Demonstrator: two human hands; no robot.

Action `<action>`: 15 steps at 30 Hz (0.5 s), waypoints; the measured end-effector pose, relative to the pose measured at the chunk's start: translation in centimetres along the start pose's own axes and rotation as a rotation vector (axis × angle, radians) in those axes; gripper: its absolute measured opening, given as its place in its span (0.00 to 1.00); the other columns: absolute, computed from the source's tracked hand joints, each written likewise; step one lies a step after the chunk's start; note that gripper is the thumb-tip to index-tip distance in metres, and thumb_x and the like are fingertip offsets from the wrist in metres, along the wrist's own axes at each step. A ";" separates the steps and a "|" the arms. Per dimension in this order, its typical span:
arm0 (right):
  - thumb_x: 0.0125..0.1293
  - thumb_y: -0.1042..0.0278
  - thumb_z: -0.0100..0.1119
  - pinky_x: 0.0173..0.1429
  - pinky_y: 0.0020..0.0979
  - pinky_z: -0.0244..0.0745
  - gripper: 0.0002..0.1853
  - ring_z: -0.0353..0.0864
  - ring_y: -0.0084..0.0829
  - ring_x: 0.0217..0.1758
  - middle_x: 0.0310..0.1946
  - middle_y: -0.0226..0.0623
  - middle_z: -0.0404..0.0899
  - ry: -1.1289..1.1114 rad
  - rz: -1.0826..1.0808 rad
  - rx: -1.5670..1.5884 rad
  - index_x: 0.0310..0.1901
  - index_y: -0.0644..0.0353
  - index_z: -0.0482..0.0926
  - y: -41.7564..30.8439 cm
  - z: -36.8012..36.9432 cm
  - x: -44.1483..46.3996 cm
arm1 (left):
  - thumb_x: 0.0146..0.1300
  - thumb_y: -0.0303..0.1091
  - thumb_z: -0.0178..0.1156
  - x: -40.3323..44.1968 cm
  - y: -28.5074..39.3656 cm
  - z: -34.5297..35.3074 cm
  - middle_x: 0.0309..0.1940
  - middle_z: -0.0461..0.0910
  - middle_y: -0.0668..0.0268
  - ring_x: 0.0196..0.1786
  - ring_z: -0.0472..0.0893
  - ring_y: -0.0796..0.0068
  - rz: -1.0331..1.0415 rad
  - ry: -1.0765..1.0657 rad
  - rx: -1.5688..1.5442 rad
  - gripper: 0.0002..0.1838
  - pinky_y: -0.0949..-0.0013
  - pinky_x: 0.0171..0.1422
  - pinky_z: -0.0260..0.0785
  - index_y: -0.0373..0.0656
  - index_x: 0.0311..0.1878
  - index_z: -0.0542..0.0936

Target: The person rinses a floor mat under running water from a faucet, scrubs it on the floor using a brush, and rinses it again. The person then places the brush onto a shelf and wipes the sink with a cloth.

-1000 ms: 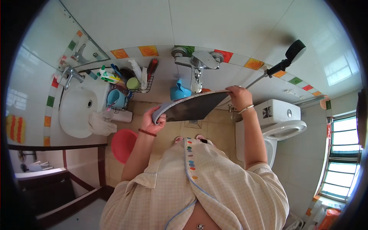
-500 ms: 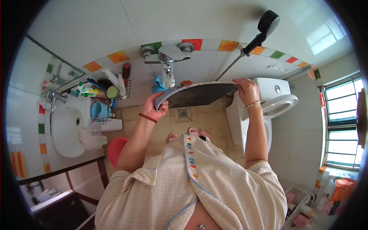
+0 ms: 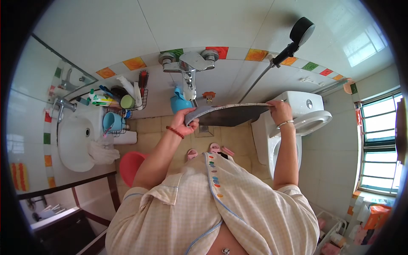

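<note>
A floor mat (image 3: 229, 117) with a dark underside and a pale grey top hangs across in front of me, below the shower mixer tap (image 3: 189, 68). At its left end, which curls over, my left hand (image 3: 185, 120) is closed on the edge. My right hand (image 3: 280, 111) grips the top right corner, close in front of the toilet (image 3: 302, 102). Most of the mat's grey face is turned away from me. Just behind its left end is a blue scoop (image 3: 180, 102).
To the left stand a white washbasin (image 3: 70, 146), a wire rack (image 3: 140, 102) with bottles and brushes, and a red basin (image 3: 132, 165). A hand shower (image 3: 301, 32) is mounted at upper right. Below the mat are a floor drain (image 3: 205, 131) and pink slippers (image 3: 214, 147).
Both hands have lowered the mat and shifted it slightly right, keeping hold of it. More of the blue scoop and the orange wall hook now shows above the mat.
</note>
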State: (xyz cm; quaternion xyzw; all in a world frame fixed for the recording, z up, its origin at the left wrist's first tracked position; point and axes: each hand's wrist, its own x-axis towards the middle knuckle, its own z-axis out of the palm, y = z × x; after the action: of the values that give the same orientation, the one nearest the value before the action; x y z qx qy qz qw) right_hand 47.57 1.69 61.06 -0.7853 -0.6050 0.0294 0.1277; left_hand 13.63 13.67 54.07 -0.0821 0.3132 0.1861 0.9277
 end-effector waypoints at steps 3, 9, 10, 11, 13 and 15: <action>0.50 0.80 0.48 0.46 0.38 0.68 0.16 0.76 0.38 0.43 0.38 0.36 0.79 -0.072 -0.092 -0.153 0.39 0.52 0.79 -2.9 1.3 1.1 | 0.58 0.29 0.53 -1.6 -0.9 -1.8 0.15 0.55 0.74 0.16 0.53 0.84 0.074 0.067 -0.038 0.05 0.79 0.17 0.45 0.39 0.29 0.69; 0.43 0.82 0.49 0.58 0.38 0.62 0.26 0.71 0.37 0.51 0.50 0.38 0.72 0.523 -0.658 0.385 0.49 0.60 0.72 -17.0 -3.1 5.3 | 0.57 0.29 0.54 -2.2 -3.1 -4.8 0.17 0.60 0.70 0.19 0.57 0.81 0.153 0.244 -0.026 0.06 0.78 0.20 0.49 0.41 0.30 0.67; 0.43 0.82 0.49 0.58 0.38 0.62 0.26 0.71 0.37 0.51 0.50 0.38 0.72 0.516 -0.664 0.388 0.49 0.60 0.72 -18.0 -2.5 5.7 | 0.57 0.29 0.54 -2.3 -3.3 -5.3 0.17 0.60 0.70 0.19 0.57 0.81 0.156 0.245 -0.035 0.06 0.78 0.20 0.49 0.41 0.30 0.67; 0.42 0.82 0.49 0.58 0.40 0.61 0.26 0.70 0.37 0.52 0.51 0.38 0.71 0.543 -0.708 0.348 0.49 0.60 0.72 -18.7 -1.7 6.1 | 0.57 0.29 0.54 -2.6 -3.2 -6.1 0.18 0.60 0.70 0.19 0.57 0.80 0.176 0.243 -0.048 0.06 0.78 0.21 0.49 0.41 0.31 0.67; 0.42 0.82 0.50 0.58 0.41 0.61 0.27 0.70 0.36 0.52 0.52 0.38 0.70 0.555 -0.763 0.322 0.50 0.60 0.72 -18.9 -0.9 5.9 | 0.57 0.29 0.54 -3.1 -2.7 -8.5 0.18 0.61 0.69 0.20 0.57 0.80 0.203 0.250 -0.080 0.05 0.78 0.21 0.49 0.41 0.31 0.67; 0.40 0.84 0.48 0.59 0.44 0.59 0.28 0.69 0.36 0.53 0.54 0.38 0.69 0.524 -0.720 0.353 0.50 0.61 0.72 -18.5 -0.6 5.0 | 0.57 0.29 0.54 -3.7 -1.8 -11.2 0.17 0.64 0.69 0.19 0.59 0.78 0.169 0.208 -0.264 0.05 0.77 0.20 0.51 0.41 0.30 0.68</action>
State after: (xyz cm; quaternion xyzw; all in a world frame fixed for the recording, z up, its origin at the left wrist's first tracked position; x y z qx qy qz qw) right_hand 31.60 10.75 66.57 -0.4732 -0.7718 -0.1131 0.4094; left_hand 5.47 7.89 47.56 -0.1954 0.3859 0.2932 0.8526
